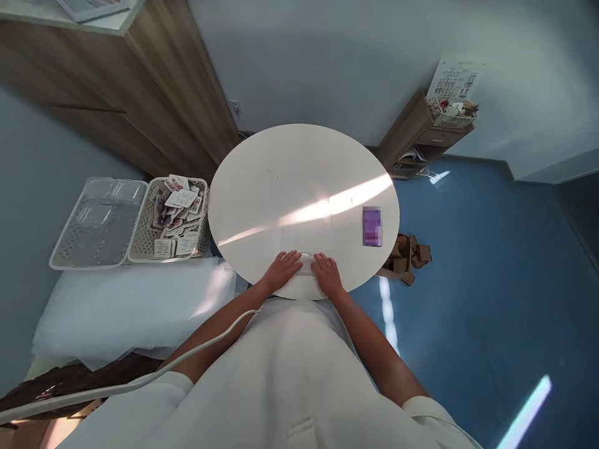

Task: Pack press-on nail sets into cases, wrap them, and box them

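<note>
Near the front edge of the round white table (299,187), a small clear plastic package (306,264) lies between my two hands. At its left end, my left hand (283,268) has its fingers closed over the plastic. The fingers of my right hand (327,272) hold the opposite end. The undersides of both hands are hidden, and what the package contains is too small to make out. Farther right on the table lies a purple rectangular item (372,226), blurred by pixels and apart from my hands.
Left of the table stands a white basket (204,218) heaped with printed cards and packs, beside a clear-lidded basket (88,224). White sheeting (135,305) spreads below them. Several small brown boxes (406,257) sit low at the right. A wooden cabinet (154,81) rises at the back left.
</note>
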{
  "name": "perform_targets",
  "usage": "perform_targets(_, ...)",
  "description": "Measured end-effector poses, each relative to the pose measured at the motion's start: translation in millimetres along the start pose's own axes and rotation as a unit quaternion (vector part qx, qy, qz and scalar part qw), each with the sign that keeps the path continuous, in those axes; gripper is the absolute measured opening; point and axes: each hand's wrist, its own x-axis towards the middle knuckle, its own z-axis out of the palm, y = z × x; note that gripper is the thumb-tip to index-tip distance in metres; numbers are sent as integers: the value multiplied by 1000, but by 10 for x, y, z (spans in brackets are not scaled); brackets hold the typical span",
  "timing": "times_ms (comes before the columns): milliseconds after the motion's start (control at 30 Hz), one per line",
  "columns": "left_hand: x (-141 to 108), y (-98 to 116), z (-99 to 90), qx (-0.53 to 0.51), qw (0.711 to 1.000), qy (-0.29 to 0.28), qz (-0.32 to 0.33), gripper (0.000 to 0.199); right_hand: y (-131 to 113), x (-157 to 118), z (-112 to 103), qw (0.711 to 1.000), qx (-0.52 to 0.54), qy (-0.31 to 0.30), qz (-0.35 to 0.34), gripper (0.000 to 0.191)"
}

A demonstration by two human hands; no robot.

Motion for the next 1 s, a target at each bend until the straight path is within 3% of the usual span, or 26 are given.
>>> perform_targets(233,21,33,-140,-27,998,-45,22,47,-5,7,-109,997,29,-50,-46,31)
perform_targets(400,167,52,-120,-42,997,-62,2,37,-18,114,-80,997,33,-70,-28,37)
perform_targets(533,253,64,-156,-67,996,-58,-10,39,-7,184,-161,995,48,-79,-34,34)
perform_targets(800,51,151,-242,-154,982,-93,-58,21,-132,23,-375,984,86,-139,-65,17)
perform_targets(1000,15,101,-196,-178,979,-40,-95,22,-142,64,-348,986,111,-121,-18,21)
